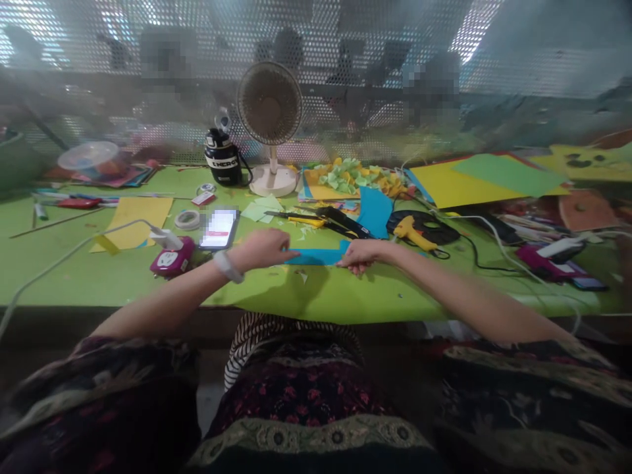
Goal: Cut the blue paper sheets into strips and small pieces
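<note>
A strip of blue paper (316, 257) stretches between my two hands, just above the front part of the green table. At its left end my left hand (266, 249) pinches the paper, thumb pointing inward. My right hand (363, 255) has its fingers curled closed around the right end. Right behind the strip lie a yellow-handled cutting tool (306, 221) and a black one (343, 220). A larger piece of blue paper (374, 212) rests beyond my right hand. To its right is a yellow glue gun (412, 234) on the table.
A white fan (269, 105) and a black bottle (224, 158) stand at the back. Purple power adapters (172, 257) with white cables sit on both sides. A phone (218, 227), a tape roll (187, 219), paper scraps (355, 176) and coloured sheets (474, 184) lie around.
</note>
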A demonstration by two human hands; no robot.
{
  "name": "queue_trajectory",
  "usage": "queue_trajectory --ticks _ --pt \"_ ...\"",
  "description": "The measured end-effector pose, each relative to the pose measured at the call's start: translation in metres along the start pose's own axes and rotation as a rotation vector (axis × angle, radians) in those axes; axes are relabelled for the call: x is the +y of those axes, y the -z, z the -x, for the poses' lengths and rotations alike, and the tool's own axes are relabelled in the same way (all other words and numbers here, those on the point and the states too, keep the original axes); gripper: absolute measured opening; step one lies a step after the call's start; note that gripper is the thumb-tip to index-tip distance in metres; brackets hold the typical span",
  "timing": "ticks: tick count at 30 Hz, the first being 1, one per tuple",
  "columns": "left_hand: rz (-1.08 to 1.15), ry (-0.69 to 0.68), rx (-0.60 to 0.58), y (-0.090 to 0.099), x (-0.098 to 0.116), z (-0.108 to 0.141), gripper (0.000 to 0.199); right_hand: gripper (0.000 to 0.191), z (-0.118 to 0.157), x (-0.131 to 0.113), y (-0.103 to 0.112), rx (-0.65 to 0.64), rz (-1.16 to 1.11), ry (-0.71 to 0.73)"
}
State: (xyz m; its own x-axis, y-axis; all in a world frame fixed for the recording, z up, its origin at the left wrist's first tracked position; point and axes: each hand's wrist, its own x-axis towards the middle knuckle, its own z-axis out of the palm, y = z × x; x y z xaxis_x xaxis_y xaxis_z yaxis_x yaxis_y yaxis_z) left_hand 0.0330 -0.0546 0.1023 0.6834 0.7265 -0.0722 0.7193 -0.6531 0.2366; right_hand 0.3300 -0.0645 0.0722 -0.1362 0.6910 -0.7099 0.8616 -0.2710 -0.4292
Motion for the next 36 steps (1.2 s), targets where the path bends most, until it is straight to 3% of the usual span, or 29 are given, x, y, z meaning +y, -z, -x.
queue_trajectory --ticks 4,9,14,20,30,36 --pt "0.387 0.113 -0.375 -0.007 0.036 -0.052 0.056 0.051 0.0 0.0 -0.002 0.022 0.016 -0.012" --pt "0.52 0.199 -0.416 -0.038 0.038 -0.082 0.05 0.057 0.0 -0.001 -0.002 0.027 0.044 0.0" --pt "0.495 0.232 -0.444 -0.049 0.029 -0.088 0.051 0.057 -0.003 0.003 0.0 0.015 0.021 0.011" --pt "0.502 0.266 -0.488 -0.04 0.009 -0.078 0.054 0.053 -0.002 0.009 0.002 0.012 0.01 -0.019" --pt "0.405 0.427 -0.546 -0.017 -0.072 -0.017 0.059 0.053 0.002 0.01 0.003 0.024 0.024 -0.028" --pt "0.402 0.437 -0.537 -0.015 -0.091 -0.002 0.057 0.049 0.008 0.005 0.002 0.05 0.007 -0.047"
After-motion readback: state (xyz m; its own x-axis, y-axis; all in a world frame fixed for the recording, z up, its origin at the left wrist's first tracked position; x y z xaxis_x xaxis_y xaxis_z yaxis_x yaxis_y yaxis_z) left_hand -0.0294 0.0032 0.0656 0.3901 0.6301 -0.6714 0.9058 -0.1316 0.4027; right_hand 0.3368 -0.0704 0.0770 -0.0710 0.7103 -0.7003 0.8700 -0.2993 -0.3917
